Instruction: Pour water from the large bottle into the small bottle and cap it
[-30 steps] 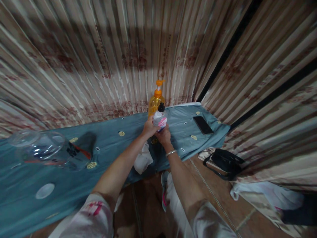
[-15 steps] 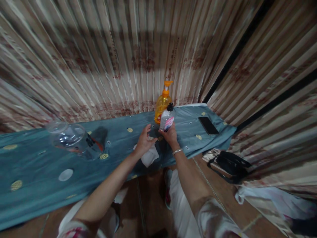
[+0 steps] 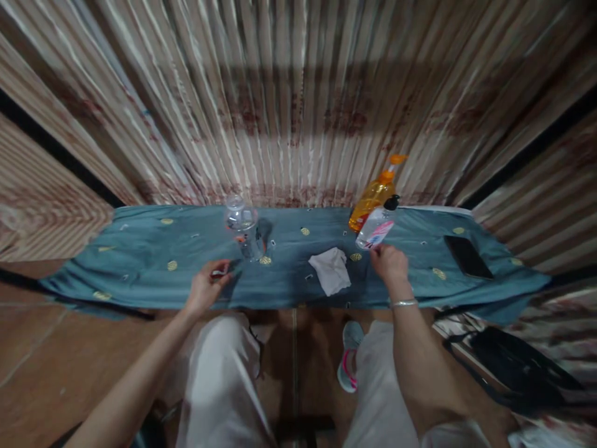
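Observation:
My left hand is closed in a pinch on a thin white disc, low over the cloth-covered table. Just beyond it stands a clear, wide plastic bottle with printed marks. My right hand, a bracelet at its wrist, has its fingers curled in beside the base of a clear bottle with a black cap and pink-and-white label. Whether those fingers touch that bottle or hold anything is hidden. Behind it is an orange pump bottle. A crumpled white cloth lies between my hands.
A dark phone rests on the right part of the teal tablecloth. Pleated curtains hang behind the table. A black bag sits on the floor at right. My legs are below the table's front edge.
My view has swung left. My left hand has moved left from the white cloth to the white disc and pinched it. My right hand has drawn slightly lower, its fingers curled tighter by the clear bottle.

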`<action>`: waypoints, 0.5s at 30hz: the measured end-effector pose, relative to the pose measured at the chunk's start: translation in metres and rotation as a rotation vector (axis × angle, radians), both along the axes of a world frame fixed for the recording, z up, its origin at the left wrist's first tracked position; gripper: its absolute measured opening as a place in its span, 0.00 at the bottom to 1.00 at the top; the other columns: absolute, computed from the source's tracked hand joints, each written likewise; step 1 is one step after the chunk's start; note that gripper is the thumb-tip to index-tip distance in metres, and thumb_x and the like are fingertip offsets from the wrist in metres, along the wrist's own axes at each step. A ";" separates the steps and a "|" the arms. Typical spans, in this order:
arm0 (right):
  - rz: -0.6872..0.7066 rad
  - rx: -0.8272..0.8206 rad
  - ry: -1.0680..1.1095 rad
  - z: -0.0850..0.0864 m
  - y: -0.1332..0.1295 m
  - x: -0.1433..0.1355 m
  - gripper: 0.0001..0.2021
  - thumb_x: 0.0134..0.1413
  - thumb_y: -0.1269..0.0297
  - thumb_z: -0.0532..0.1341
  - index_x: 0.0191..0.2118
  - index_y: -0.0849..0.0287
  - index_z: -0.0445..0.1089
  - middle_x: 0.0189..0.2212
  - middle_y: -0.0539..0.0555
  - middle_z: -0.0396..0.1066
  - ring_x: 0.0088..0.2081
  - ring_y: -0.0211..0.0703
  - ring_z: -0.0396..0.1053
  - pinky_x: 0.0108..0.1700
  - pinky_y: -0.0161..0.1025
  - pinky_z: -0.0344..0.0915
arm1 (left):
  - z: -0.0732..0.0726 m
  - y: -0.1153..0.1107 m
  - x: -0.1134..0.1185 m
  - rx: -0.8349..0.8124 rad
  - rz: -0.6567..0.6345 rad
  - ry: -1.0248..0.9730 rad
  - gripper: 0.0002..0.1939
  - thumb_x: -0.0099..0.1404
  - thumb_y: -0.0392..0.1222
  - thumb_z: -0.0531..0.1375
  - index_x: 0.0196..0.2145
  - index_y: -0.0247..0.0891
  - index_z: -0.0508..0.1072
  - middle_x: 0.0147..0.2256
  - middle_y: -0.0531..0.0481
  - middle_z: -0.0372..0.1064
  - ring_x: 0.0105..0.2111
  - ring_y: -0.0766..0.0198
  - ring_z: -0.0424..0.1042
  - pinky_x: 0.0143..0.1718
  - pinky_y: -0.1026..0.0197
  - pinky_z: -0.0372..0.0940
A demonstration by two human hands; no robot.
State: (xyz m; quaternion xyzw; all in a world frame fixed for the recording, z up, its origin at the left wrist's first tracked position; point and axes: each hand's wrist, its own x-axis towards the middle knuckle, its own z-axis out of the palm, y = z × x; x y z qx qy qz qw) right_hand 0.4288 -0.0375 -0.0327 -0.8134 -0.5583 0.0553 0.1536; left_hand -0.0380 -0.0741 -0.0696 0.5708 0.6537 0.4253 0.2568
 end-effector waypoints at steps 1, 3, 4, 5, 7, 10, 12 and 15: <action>0.031 0.011 -0.030 0.006 -0.001 -0.006 0.13 0.67 0.66 0.57 0.44 0.64 0.79 0.42 0.71 0.80 0.45 0.60 0.79 0.44 0.46 0.68 | -0.005 0.001 -0.014 -0.004 0.077 0.063 0.29 0.51 0.57 0.67 0.46 0.37 0.77 0.47 0.39 0.75 0.44 0.50 0.76 0.50 0.43 0.74; 0.119 0.050 -0.061 0.018 -0.002 -0.020 0.13 0.68 0.65 0.57 0.43 0.62 0.79 0.40 0.67 0.81 0.41 0.56 0.80 0.41 0.43 0.67 | -0.015 0.005 -0.033 -0.033 0.176 0.169 0.29 0.49 0.53 0.68 0.48 0.38 0.76 0.50 0.37 0.73 0.51 0.45 0.73 0.57 0.39 0.70; 0.183 0.072 -0.052 0.023 -0.003 -0.030 0.13 0.68 0.66 0.57 0.42 0.61 0.80 0.38 0.64 0.82 0.40 0.54 0.80 0.40 0.41 0.66 | -0.019 0.008 -0.037 -0.048 0.183 0.197 0.29 0.48 0.50 0.68 0.48 0.37 0.76 0.50 0.37 0.73 0.53 0.43 0.72 0.61 0.37 0.66; 0.260 0.092 -0.023 0.027 -0.004 -0.041 0.12 0.67 0.66 0.58 0.41 0.60 0.80 0.37 0.61 0.82 0.40 0.52 0.80 0.39 0.39 0.66 | -0.023 0.011 -0.039 -0.058 0.170 0.207 0.28 0.48 0.49 0.68 0.47 0.37 0.76 0.49 0.37 0.73 0.54 0.42 0.71 0.63 0.36 0.64; 0.439 0.103 0.058 0.032 -0.009 -0.067 0.10 0.65 0.67 0.59 0.40 0.58 0.80 0.37 0.58 0.82 0.40 0.48 0.80 0.39 0.37 0.66 | -0.028 0.017 -0.039 -0.058 0.139 0.198 0.25 0.48 0.47 0.68 0.45 0.38 0.77 0.48 0.38 0.74 0.55 0.41 0.70 0.65 0.37 0.61; 0.673 0.041 0.171 0.029 -0.017 -0.114 0.09 0.66 0.65 0.60 0.43 0.58 0.80 0.39 0.57 0.83 0.42 0.47 0.80 0.44 0.38 0.67 | -0.031 0.024 -0.034 -0.058 0.092 0.159 0.20 0.47 0.46 0.68 0.39 0.39 0.79 0.44 0.41 0.75 0.52 0.44 0.71 0.63 0.40 0.63; 0.777 -0.045 0.282 0.020 -0.022 -0.146 0.09 0.64 0.66 0.62 0.44 0.58 0.80 0.40 0.58 0.83 0.44 0.48 0.80 0.48 0.40 0.68 | -0.030 0.025 -0.029 -0.056 0.071 0.117 0.17 0.48 0.46 0.67 0.37 0.38 0.79 0.40 0.43 0.75 0.47 0.48 0.73 0.60 0.43 0.66; 0.779 -0.175 0.685 0.003 -0.025 -0.188 0.07 0.60 0.70 0.65 0.42 0.57 0.80 0.40 0.57 0.82 0.47 0.49 0.79 0.54 0.43 0.68 | -0.027 0.021 -0.013 -0.038 0.034 0.025 0.18 0.50 0.48 0.67 0.39 0.39 0.79 0.38 0.46 0.75 0.38 0.55 0.74 0.48 0.48 0.72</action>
